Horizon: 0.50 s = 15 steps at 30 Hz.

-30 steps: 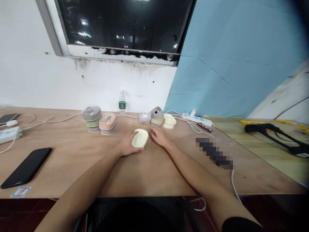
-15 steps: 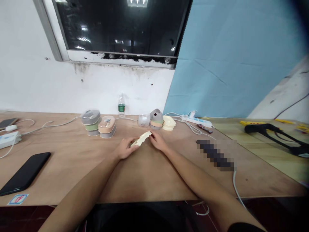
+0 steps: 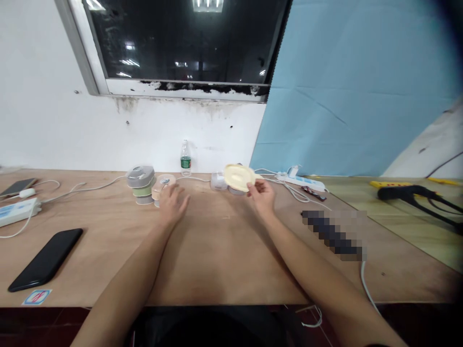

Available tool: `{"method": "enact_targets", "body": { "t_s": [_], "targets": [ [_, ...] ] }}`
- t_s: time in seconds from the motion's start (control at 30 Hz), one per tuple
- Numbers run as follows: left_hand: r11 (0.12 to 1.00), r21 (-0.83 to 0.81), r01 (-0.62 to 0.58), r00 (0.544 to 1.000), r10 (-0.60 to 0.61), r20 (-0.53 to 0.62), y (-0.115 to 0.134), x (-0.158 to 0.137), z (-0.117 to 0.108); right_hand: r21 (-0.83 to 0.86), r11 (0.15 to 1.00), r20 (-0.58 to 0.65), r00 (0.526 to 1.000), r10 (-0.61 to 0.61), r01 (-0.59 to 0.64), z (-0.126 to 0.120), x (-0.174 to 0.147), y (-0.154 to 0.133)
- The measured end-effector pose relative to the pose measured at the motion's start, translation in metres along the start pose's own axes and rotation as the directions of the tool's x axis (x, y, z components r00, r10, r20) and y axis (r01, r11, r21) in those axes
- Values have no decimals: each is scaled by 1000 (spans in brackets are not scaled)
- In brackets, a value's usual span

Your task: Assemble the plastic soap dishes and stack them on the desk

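In my right hand (image 3: pixel 263 196) is a cream-coloured, shallow oval plastic piece (image 3: pixel 238 176), pinched at its lower right edge. It is raised above the table and tilted, its broad face towards me. My left hand (image 3: pixel 172 201) has its fingers apart and holds nothing I can see. It covers part of a peach-topped container (image 3: pixel 164 180); whether it touches it I cannot tell. Just left of it stand stacked grey and green containers (image 3: pixel 140 180). Behind the cream piece, a grey container (image 3: pixel 236 192) is mostly hidden, with a clear plastic container (image 3: pixel 217 181) to its left.
A plastic bottle (image 3: pixel 185 161) stands by the wall. At left lie a black phone (image 3: pixel 45 260) and a power strip (image 3: pixel 18 212). Another power strip (image 3: pixel 302 181) with cables is at back right. A blurred-out dark object (image 3: pixel 333 235) lies on the right of the table (image 3: pixel 217 260).
My left hand has let go of the cream piece and moved left to the peach-topped container. My right hand has lifted the piece to the right and turned its broad face towards me.
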<state>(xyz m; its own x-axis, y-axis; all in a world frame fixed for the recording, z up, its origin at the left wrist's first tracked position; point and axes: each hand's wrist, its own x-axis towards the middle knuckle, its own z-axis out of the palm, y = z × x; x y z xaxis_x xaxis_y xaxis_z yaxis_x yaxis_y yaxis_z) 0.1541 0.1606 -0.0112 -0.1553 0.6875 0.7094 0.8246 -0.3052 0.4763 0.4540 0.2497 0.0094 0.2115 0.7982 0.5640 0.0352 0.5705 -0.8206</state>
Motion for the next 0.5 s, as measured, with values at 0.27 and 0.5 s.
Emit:
{"method": "enact_targets", "body": {
  "t_s": [0.27, 0.5],
  "targets": [
    [881, 367, 298, 945, -220, -240, -31, 6, -20, -614, 777, -213, 919, -331, 138, -67, 65, 37],
    [837, 419, 353, 935, -311, -168, -39, 4, -11, -891, 442, 92, 994, -61, 109, -81, 72, 83]
  ]
}}
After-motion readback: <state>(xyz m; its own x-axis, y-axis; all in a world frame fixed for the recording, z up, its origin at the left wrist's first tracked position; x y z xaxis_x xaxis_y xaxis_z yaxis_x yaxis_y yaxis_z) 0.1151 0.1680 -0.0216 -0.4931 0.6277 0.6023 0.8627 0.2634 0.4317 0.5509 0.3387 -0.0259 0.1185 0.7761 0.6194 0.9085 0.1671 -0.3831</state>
